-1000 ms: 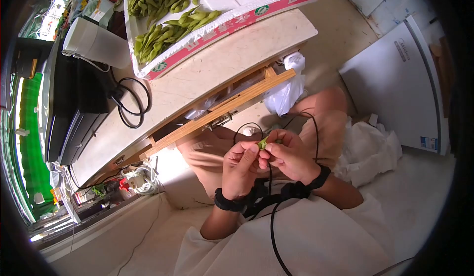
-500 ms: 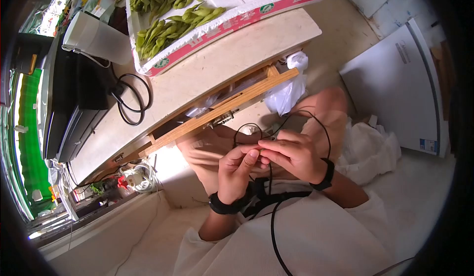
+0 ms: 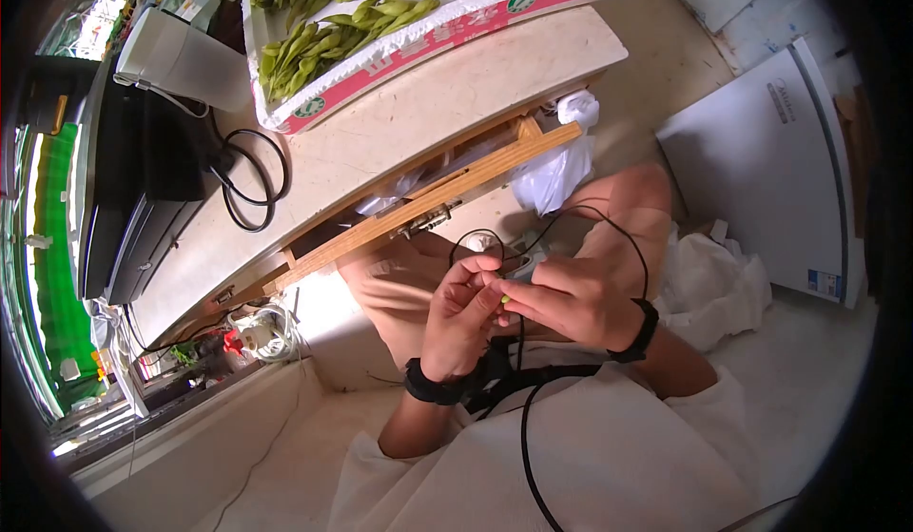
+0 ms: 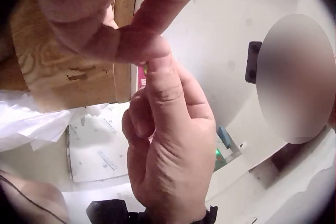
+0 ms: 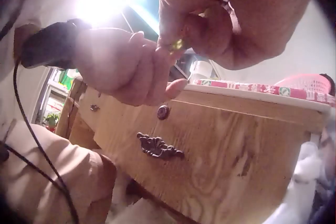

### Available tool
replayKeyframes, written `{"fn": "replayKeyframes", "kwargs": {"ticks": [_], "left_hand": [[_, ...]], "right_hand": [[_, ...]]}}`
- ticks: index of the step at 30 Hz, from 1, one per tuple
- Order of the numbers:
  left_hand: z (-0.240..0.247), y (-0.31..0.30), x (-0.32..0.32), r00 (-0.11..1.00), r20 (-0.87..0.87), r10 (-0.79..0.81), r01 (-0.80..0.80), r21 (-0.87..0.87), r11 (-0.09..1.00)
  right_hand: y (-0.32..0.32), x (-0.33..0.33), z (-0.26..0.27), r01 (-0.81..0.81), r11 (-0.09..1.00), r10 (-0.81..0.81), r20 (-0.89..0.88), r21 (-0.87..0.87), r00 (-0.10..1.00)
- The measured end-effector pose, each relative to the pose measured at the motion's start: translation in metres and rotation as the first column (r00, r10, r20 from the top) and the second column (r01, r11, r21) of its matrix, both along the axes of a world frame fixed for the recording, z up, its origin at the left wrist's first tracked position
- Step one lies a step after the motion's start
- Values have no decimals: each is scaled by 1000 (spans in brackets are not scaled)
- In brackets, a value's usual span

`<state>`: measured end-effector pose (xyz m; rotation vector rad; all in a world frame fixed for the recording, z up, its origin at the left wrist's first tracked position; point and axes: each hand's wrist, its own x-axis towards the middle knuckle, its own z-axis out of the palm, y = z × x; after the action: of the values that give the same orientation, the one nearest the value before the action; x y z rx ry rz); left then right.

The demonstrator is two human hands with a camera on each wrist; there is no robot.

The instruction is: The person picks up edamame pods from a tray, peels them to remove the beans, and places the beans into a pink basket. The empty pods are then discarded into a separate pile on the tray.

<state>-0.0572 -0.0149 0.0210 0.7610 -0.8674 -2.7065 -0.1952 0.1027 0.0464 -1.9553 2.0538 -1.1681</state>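
- Left hand (image 3: 456,328) and right hand (image 3: 582,306): fingertips together, pinched on one green edamame (image 3: 506,299), mostly hidden, off the front edge of the bench (image 3: 409,118).
- Edamame pods (image 3: 328,47): heaped in foam box (image 3: 409,57), back from that edge.

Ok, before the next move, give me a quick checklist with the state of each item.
1. Left hand on the green piece: ok, thumb and fingers pinch it.
2. Right hand on the same piece: ok, its fingertips meet the left hand's there.
3. Piece opened or whole: cannot tell, fingers cover most of it.
4. More pods available: ok, they lie in the foam box on the table.
5. Drawer shut: not ok, it stands pulled out.
6. Black cable clear of the hands: cannot tell, it runs up toward the lap near them.
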Motion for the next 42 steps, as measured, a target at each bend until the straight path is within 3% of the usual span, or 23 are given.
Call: {"fn": "replayKeyframes", "kwargs": {"ticks": [5,8,9,10,11,12,13,14,15,16,18,20,22,23,29,33,36,37,38,40,42], "left_hand": [[-1,4,-3,999,25,38,-36,-73,997],[3,8,-6,996,86,39,-26,-143,989],[3,9,-7,996,84,40,-27,-146,989],[2,10,-8,995,84,63,-40,-242,969],[2,11,-7,993,83,86,-53,-336,940],[3,11,-7,993,82,85,-53,-335,941],[5,11,-7,991,89,102,-61,-384,921],[7,11,-7,989,92,118,-67,-432,899],[9,11,-7,990,88,113,-64,-431,900],[10,10,-7,986,95,136,-79,-455,887],[10,9,-5,984,98,150,-86,-472,877],[8,7,-2,985,95,147,-81,-497,864],[8,6,0,986,87,141,-78,-508,858],[7,5,1,984,82,156,-93,-510,855],[8,1,1,979,51,196,-146,-493,858],[11,-1,1,971,38,234,-184,-500,846],[16,-1,1,968,50,245,-174,-570,803],[17,-1,1,968,61,245,-156,-620,769],[17,-1,1,966,53,253,-166,-620,766],[18,-1,2,964,60,259,-162,-640,751],[19,-3,3,963,50,263,-171,-639,750]], "right_hand": [[2,-1,0,-33,999,35,-67,31,997],[2,2,-6,-27,997,26,-9,-67,1000],[4,4,-6,34,998,-18,324,-44,946],[5,5,-8,82,997,-63,620,-1,782],[4,6,-14,142,987,-46,726,-72,686],[5,6,-13,142,987,-46,725,-72,687],[6,5,-10,144,989,-20,973,-14,232],[8,4,-9,119,992,-1,959,36,-283],[9,4,-15,110,994,26,939,13,-344],[9,3,-21,117,993,28,941,13,-338],[9,3,-26,86,994,102,860,-68,-500],[6,4,-21,88,994,97,867,-62,-488],[2,5,-15,88,995,14,819,45,-574],[3,5,-20,83,996,35,798,20,-602],[1,4,-17,-37,993,-115,864,111,-491],[-3,2,-12,-81,988,-153,836,130,-526],[-4,5,-11,-35,994,-111,897,106,-427],[-5,5,-7,-33,988,-151,985,149,-86],[-6,5,-4,-17,983,-174,948,185,268],[-8,5,-2,-7,980,-185,917,200,354],[-12,2,4,43,974,-206,790,223,577]]}}
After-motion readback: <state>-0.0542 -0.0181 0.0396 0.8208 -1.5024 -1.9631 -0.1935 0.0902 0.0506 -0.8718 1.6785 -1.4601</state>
